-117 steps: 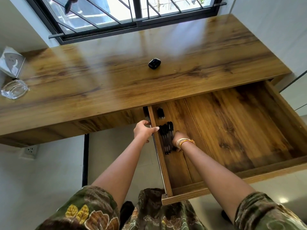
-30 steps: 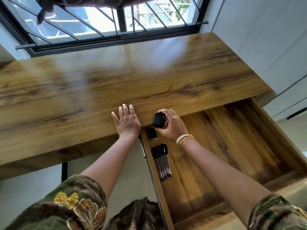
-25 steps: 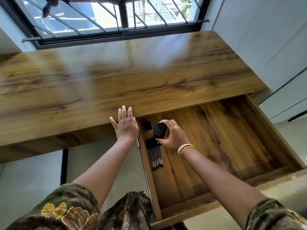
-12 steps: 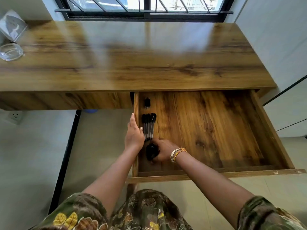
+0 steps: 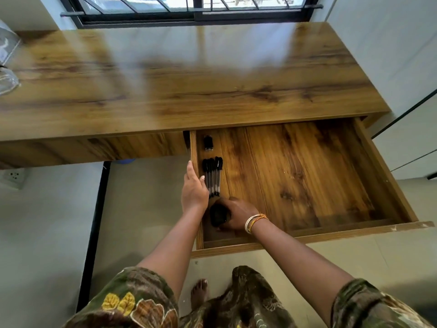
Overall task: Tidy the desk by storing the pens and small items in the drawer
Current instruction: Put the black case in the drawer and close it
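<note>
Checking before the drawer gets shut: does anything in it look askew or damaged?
Nothing stands out. The pens lie side by side along the drawer's left wall, and the right hand holds the black case low in the near-left corner.

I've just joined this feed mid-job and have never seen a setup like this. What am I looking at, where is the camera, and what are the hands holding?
There is no machine here: a person works with bare hands, and the one camera sits on their head, looking down. The left hand rests on the left side wall of the open drawer, holding nothing. The right hand, with bracelets on the wrist, grips a small black case low inside the drawer's near left corner. Ahead of it lie a row of black pens and a small black item further back. The desk top is nearly bare; only a glass object shows at its far left edge.
</note>
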{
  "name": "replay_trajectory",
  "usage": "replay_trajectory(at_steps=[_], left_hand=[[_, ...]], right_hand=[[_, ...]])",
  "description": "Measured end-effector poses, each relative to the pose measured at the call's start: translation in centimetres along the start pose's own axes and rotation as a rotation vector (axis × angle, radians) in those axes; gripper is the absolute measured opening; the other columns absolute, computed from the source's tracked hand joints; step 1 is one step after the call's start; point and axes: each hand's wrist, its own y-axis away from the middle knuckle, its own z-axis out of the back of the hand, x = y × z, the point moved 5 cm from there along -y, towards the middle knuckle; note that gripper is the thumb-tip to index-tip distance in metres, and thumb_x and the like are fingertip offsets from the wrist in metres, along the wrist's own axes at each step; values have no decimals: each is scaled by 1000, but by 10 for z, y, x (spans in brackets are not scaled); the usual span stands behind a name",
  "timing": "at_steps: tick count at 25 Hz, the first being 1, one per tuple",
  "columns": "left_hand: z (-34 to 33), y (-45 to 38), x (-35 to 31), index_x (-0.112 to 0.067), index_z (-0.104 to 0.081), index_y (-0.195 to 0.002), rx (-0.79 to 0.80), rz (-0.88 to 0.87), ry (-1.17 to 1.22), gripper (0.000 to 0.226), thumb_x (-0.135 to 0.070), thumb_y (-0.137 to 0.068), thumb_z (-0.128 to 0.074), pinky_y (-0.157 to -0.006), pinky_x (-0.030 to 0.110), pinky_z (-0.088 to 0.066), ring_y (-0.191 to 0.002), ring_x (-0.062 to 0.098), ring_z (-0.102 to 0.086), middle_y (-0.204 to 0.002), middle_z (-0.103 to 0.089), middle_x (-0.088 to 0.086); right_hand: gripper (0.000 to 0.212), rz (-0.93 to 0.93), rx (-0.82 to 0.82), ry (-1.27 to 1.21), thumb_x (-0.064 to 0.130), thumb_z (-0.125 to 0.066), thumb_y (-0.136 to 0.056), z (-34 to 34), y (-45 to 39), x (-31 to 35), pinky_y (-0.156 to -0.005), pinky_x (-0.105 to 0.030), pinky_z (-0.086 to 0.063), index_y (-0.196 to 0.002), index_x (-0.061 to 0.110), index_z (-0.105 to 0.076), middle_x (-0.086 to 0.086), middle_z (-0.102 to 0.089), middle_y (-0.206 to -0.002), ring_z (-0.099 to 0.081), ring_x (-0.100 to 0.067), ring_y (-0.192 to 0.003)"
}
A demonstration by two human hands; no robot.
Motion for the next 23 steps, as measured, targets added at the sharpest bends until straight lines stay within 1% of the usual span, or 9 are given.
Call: replay_trajectory(at_steps=[4, 6, 8, 9, 11, 14, 16, 18, 23], left_hand=[[0, 1, 1, -13, -10, -155, -4, -7, -11, 60, -20, -102, -39, -83, 28, -41, -121, 29, -52, -151, -36, 13], [1, 2, 1, -13, -9, -155, 4, -14, -11, 61, -19, -102, -39, -78, 26, -39, -116, 28, -56, -150, -37, 13], [1, 3, 2, -13, -7, -155, 22, -20, -12, 62, -18, -102, -39, -76, 27, -41, -114, 28, -57, -150, -36, 14], [1, 5, 2, -13, -6, -155, 28, -18, -20, 62, -17, -102, -39, -76, 27, -41, -115, 28, -57, -151, -35, 15], [0, 8, 3, -13, -4, -155, 40, -16, -30, 62, -16, -102, -37, -75, 26, -41, -116, 28, -57, -153, -32, 15], [0, 17, 6, -16, 0, -155, 79, -12, -35, 63, -16, -102, -34, -71, 28, -42, -115, 27, -57, -154, -29, 15], [1, 25, 9, -19, 6, -154, 122, 20, -68, 68, -14, -101, -36, -73, 31, -44, -117, 28, -55, -154, -28, 15], [4, 39, 12, -23, 12, -153, 182, 66, -102, 77, -10, -98, -41, -77, 34, -45, -119, 29, -53, -154, -28, 15], [8, 88, 17, -27, 21, -150, 263, 182, -189, 96, -6, -91, -52, -81, 38, -53, -111, 27, -55, -149, -35, 13]], right_hand=[[91, -41, -10, -100, 54, -80, -59, 3, 6, 0, -70, -32, -52, -133, 39, -30, -4, -61, -116, -61, -28, -99], [90, -136, -29, -202, 56, -79, -61, 3, 15, -7, -63, -29, -50, -131, 33, -28, -2, -62, -102, -62, -25, -86], [82, -255, -82, -272, 56, -75, -69, 5, 26, -15, -56, -24, -42, -129, 23, -30, 2, -57, -84, -56, -18, -70], [79, -316, -126, -308, 56, -72, -73, 6, 32, -20, -58, -26, -42, -129, 19, -31, 0, -58, -86, -56, -18, -70], [73, -436, -215, -390, 55, -65, -80, 8, 45, -34, -74, -34, -49, -129, 13, -32, -11, -62, -109, -62, -29, -90], [72, -562, -220, -424, 54, -56, -88, 3, 64, -42, -91, -43, -48, -135, 7, -29, -20, -56, -128, -58, -38, -112], [61, -581, -194, -399, 51, -52, -91, 1, 73, -39, -88, -42, -48, -131, 8, -34, -20, -58, -126, -59, -37, -108], [45, -555, -180, -351, 46, -54, -91, 2, 81, -34, -80, -39, -49, -118, 11, -43, -16, -61, -116, -60, -33, -98], [28, -476, -134, -171, 32, -53, -89, 5, 105, -28, -79, -35, -48, -109, 14, -58, -12, -64, -112, -60, -31, -100]])
